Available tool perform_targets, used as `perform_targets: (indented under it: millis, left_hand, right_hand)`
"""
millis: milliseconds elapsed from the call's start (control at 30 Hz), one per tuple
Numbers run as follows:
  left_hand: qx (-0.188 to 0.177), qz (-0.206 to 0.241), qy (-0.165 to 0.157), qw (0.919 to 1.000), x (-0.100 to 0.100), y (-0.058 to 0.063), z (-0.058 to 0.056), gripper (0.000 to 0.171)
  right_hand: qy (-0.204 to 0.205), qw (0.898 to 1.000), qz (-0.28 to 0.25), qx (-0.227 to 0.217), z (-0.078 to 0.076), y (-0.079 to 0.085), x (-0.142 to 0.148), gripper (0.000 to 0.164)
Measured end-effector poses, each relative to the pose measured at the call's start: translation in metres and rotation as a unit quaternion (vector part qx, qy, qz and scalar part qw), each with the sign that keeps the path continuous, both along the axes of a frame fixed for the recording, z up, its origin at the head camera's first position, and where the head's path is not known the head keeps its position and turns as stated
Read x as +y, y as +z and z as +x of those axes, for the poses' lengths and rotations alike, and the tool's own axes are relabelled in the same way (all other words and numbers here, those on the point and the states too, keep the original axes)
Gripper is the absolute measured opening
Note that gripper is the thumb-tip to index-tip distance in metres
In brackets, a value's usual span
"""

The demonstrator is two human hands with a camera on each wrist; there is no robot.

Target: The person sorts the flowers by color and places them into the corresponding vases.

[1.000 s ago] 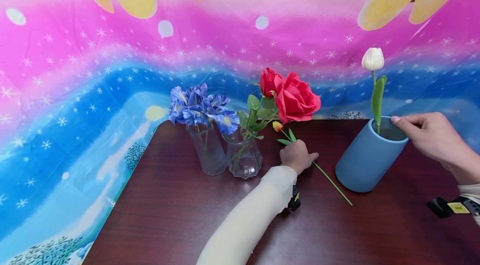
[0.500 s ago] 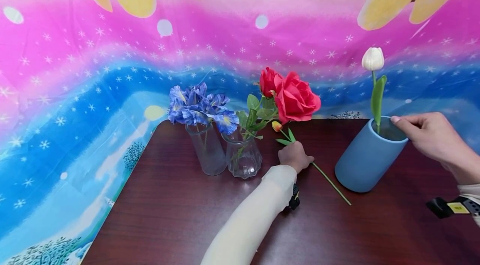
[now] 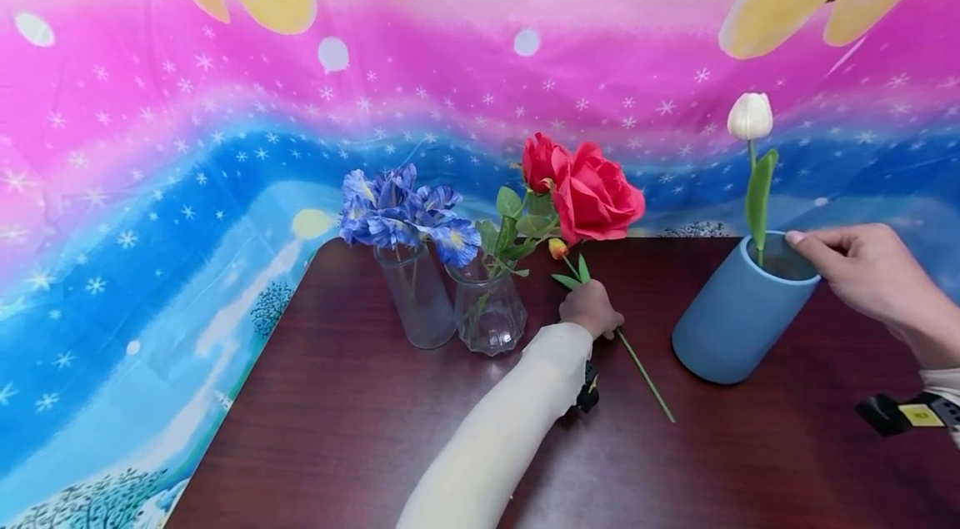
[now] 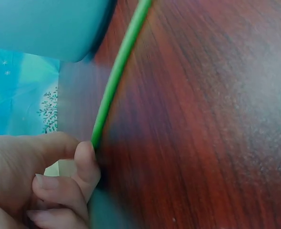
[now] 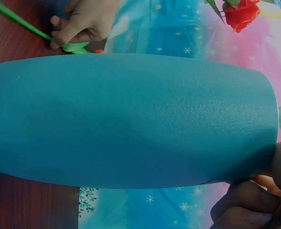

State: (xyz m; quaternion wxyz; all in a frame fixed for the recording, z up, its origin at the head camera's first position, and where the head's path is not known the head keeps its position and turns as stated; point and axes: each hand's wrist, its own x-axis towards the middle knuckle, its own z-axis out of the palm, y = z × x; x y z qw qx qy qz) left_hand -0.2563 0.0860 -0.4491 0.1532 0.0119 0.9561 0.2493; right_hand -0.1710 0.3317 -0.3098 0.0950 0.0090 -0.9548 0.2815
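Note:
My left hand pinches the green stem of a small orange-yellow tulip, between thumb and index finger in the left wrist view. The bloom and leaves stick out beyond the hand; the stem's lower end points toward the front right, low over the table. At the right, my right hand grips the rim of a blue cylindrical vase, thumb at the top edge. A white tulip with one green leaf stands in this vase. Seen from the right wrist, the vase wall hides much of the scene.
Left of my left hand, a clear glass vase holds red roses. Beside it, a taller glass vase holds blue irises. The dark wooden table ends at a colourful backdrop cloth.
The tulip's lower stem end has swung left and slightly toward me as my left hand turned a little. My right hand and the blue vase stay in place.

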Motion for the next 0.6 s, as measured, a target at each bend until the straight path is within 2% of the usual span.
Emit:
perform_targets:
  millis: [233, 400, 600]
  left_hand:
    - [0.003, 0.046, 0.023, 0.9987, -0.002, -0.003, 0.002, 0.038]
    - [-0.001, 0.093, 0.036, 0.995, -0.007, -0.009, 0.002, 0.049]
    - [-0.012, 0.156, 0.044, 0.9867, -0.016, -0.005, 0.005, 0.057]
  right_hand:
    - [0.002, 1.0, 0.001, 0.001, -0.001, 0.0, 0.001, 0.052]
    - [0.004, 1.0, 0.001, 0.0, -0.001, 0.0, 0.0, 0.052]
    - [0.004, 1.0, 0.006, -0.001, -0.001, 0.001, 0.0, 0.052]
